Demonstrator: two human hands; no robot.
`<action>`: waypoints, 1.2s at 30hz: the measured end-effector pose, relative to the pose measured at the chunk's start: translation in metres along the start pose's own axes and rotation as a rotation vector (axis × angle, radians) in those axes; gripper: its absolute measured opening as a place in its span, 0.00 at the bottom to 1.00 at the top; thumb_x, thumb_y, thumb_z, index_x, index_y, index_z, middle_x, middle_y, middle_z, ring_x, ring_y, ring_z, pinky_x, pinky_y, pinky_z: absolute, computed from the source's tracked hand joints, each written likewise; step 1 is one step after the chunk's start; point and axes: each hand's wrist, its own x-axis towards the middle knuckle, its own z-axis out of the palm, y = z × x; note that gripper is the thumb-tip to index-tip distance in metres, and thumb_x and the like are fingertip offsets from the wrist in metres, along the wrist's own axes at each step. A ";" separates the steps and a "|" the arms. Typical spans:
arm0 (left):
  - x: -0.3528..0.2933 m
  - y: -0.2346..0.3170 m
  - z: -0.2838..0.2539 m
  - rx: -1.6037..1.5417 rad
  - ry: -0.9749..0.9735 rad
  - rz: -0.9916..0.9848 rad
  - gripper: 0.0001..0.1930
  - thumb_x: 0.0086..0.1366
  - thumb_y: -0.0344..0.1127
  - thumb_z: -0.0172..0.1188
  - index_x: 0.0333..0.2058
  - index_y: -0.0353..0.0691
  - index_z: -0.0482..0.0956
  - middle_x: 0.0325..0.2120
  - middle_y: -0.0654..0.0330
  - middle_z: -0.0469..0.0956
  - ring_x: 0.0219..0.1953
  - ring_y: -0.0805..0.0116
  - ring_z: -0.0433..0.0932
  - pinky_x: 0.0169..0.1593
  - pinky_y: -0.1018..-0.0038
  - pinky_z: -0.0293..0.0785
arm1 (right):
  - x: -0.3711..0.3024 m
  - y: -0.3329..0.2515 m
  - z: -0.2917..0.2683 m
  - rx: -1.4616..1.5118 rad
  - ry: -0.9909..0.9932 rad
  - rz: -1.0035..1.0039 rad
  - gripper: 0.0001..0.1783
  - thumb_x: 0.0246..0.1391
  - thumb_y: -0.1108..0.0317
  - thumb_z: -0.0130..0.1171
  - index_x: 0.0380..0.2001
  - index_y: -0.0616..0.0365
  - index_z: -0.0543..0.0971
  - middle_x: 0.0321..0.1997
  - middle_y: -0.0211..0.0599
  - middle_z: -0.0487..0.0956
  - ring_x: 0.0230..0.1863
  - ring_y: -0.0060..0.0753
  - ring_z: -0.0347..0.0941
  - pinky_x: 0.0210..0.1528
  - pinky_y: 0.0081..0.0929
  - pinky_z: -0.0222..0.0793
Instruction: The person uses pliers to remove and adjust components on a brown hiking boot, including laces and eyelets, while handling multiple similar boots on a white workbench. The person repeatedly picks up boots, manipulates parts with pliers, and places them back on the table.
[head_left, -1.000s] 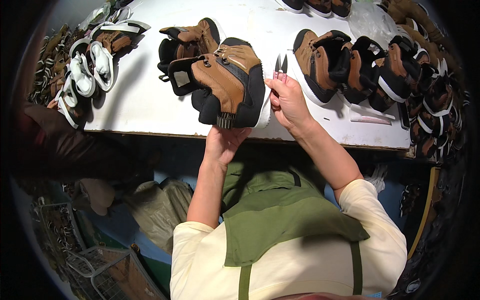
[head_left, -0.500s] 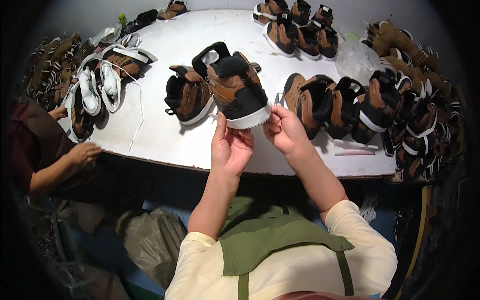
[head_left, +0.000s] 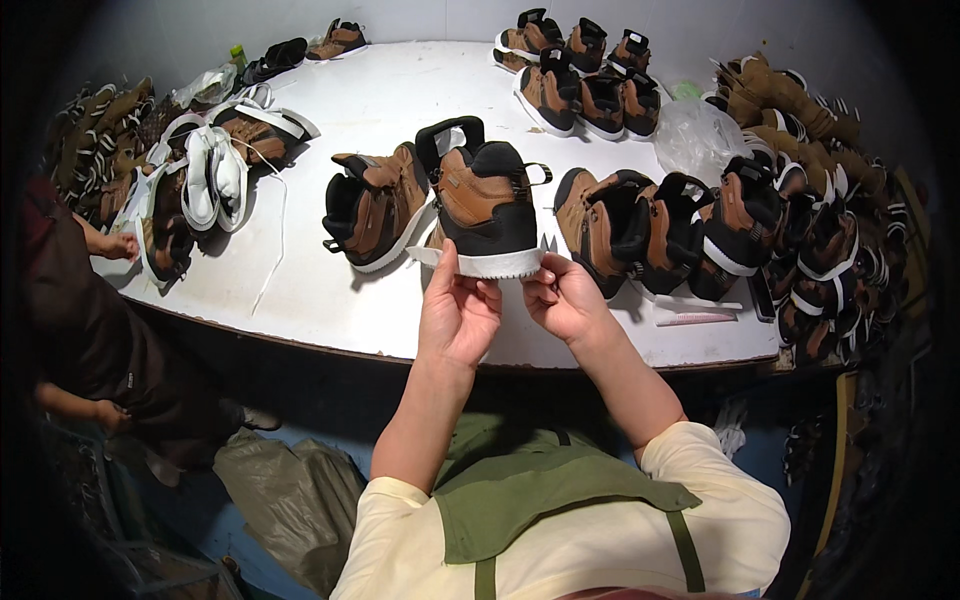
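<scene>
A brown and black high-top shoe [head_left: 488,205] with a white sole is held up over the table's near edge, its heel toward me. My left hand [head_left: 460,315] is closed on the heel's lower left, thumb on the white sole band. A loose white end [head_left: 425,256] sticks out beside that thumb. My right hand [head_left: 565,302] pinches the right end of the band. Two small pointed tips, like snips [head_left: 548,243], rise above its fingers; the rest of them is hidden. Just left of the held shoe, a matching shoe [head_left: 372,215] rests tilted on the table.
Several similar shoes [head_left: 605,225] stand in a row at right, beside a white and pink tube [head_left: 695,318]. More shoes [head_left: 600,100] stand at the back. Piles of shoes flank the white table [head_left: 400,90]. At left stands another person [head_left: 100,320], one hand near shoes.
Both my hands have lowered the held shoe toward me and levelled its sole. The other person's near hand has dropped from the table edge. The whole view has shifted slightly.
</scene>
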 end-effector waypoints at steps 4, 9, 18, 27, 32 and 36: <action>0.001 -0.001 -0.003 0.039 0.016 0.022 0.10 0.65 0.38 0.58 0.40 0.40 0.75 0.34 0.63 0.80 0.33 0.73 0.80 0.32 0.81 0.80 | 0.000 0.001 -0.004 -0.002 -0.009 0.011 0.06 0.60 0.72 0.44 0.29 0.60 0.67 0.18 0.32 0.66 0.15 0.21 0.55 0.16 0.13 0.53; 0.000 -0.004 -0.007 0.158 0.030 0.048 0.09 0.65 0.35 0.58 0.40 0.39 0.74 0.35 0.62 0.80 0.35 0.72 0.80 0.35 0.77 0.80 | 0.002 0.001 -0.025 0.044 -0.055 0.060 0.07 0.59 0.72 0.45 0.28 0.61 0.69 0.19 0.32 0.67 0.15 0.19 0.57 0.15 0.13 0.52; -0.003 -0.014 -0.017 0.566 -0.076 0.119 0.11 0.62 0.31 0.59 0.42 0.36 0.72 0.35 0.59 0.80 0.38 0.70 0.80 0.45 0.72 0.77 | 0.011 0.018 -0.071 -0.119 0.024 0.119 0.12 0.61 0.69 0.39 0.29 0.57 0.72 0.22 0.31 0.72 0.14 0.18 0.60 0.11 0.14 0.51; -0.005 -0.010 -0.046 0.694 -0.087 0.147 0.12 0.59 0.25 0.59 0.42 0.32 0.71 0.34 0.58 0.79 0.34 0.73 0.79 0.41 0.77 0.76 | 0.000 0.023 -0.088 -0.435 0.288 -0.049 0.08 0.62 0.68 0.43 0.37 0.55 0.73 0.29 0.29 0.76 0.24 0.24 0.72 0.20 0.18 0.65; -0.013 -0.011 -0.047 0.766 -0.032 0.172 0.11 0.56 0.26 0.62 0.38 0.33 0.73 0.30 0.60 0.78 0.30 0.76 0.76 0.37 0.80 0.72 | -0.030 0.018 -0.107 -0.692 0.266 -0.452 0.09 0.62 0.69 0.46 0.42 0.56 0.74 0.31 0.26 0.76 0.27 0.20 0.73 0.25 0.18 0.66; -0.019 -0.011 -0.054 0.833 -0.022 0.180 0.11 0.55 0.27 0.64 0.36 0.33 0.75 0.28 0.62 0.78 0.29 0.77 0.74 0.35 0.79 0.71 | -0.044 0.003 -0.095 -0.920 0.253 -0.744 0.12 0.65 0.66 0.45 0.42 0.58 0.77 0.25 0.17 0.68 0.20 0.08 0.55 0.22 0.10 0.51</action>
